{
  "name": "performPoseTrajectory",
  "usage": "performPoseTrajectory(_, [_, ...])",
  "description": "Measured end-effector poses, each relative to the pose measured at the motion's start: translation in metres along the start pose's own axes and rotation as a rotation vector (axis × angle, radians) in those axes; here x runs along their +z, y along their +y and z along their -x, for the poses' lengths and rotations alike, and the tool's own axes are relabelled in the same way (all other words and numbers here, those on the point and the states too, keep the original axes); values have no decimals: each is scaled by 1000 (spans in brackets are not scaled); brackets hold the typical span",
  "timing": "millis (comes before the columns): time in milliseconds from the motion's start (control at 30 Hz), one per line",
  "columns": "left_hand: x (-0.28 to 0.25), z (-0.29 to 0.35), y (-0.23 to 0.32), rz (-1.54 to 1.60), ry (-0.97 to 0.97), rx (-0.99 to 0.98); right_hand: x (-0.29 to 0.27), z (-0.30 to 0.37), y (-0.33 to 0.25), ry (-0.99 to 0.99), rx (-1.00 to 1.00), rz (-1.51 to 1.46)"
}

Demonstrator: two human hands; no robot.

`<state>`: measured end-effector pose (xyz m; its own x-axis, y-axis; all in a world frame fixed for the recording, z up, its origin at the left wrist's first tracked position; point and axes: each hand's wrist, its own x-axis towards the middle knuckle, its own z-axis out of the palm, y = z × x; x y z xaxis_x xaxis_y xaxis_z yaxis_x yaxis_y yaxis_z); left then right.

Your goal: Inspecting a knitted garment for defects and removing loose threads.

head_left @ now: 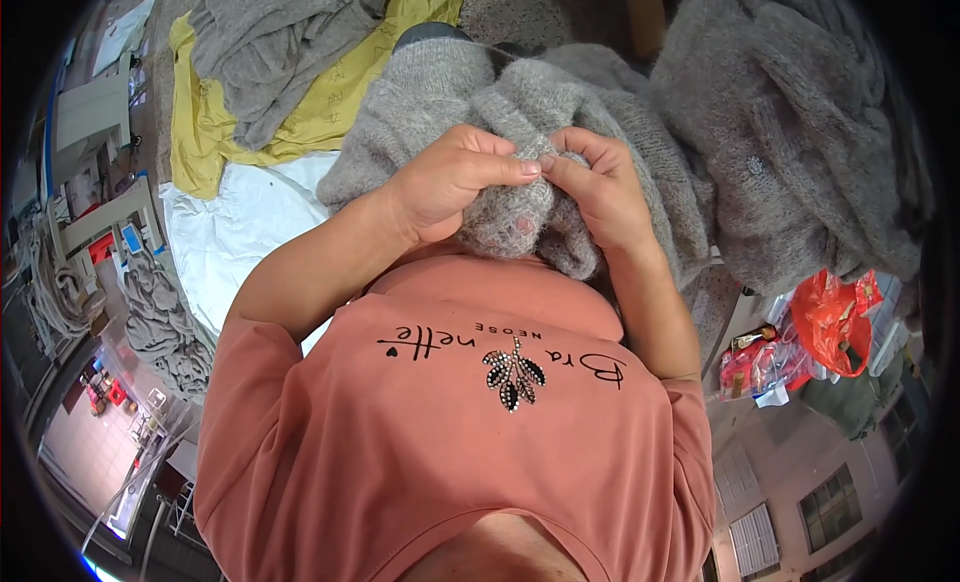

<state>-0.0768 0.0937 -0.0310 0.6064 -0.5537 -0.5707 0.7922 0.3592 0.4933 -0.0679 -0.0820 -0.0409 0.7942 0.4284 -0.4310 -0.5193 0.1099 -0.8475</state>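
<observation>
Landmark: light grey, fuzzy knitted garment (pixel 540 92), bunched in thick folds directly in front of the person's salmon-pink, short-sleeved shirt (pixel 450 422).

Far left of the garment, well apart: a rumpled pile of grey knitwear (pixel 165 327). Above that pile, also well left of the garment, a small rectangular object with a bright blue face (pixel 132 238); too small to identify.

Nearer, beyond the garment's left side: a creased yellow sheet (pixel 195 132) carrying loosely stacked grey knitted pieces (pixel 285 52). Just left of the garment, a wrinkled white sheet (pixel 245 217), its top edge meeting the yellow one.

At the garment's near, central part: left hand (pixel 440 182), thumb and forefinger pinching a gathered bit of the knit. Right hand (pixel 605 187) meets it from the other side, thumb and forefinger pinching the same bit; the thumb tips nearly touch. A small pinkish patch shows through the loose knit below them; nature cannot be told.

Right of the garment, just beside it: a large heap of darker grey knitwear (pixel 780 152). Farther right and nearer the person than the heap: a crumpled, glossy red plastic bag (pixel 830 327), with clear and pink packaging (pixel 760 367) beside it.
</observation>
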Motion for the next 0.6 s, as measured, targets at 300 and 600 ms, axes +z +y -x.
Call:
performPoseTrajectory(300, [9, 4, -1, -161, 139, 97, 5, 6, -5, 35, -71, 260])
performPoseTrajectory(600, [10, 5, -1, -433, 236, 167, 14, 13, -4, 146, -343, 505])
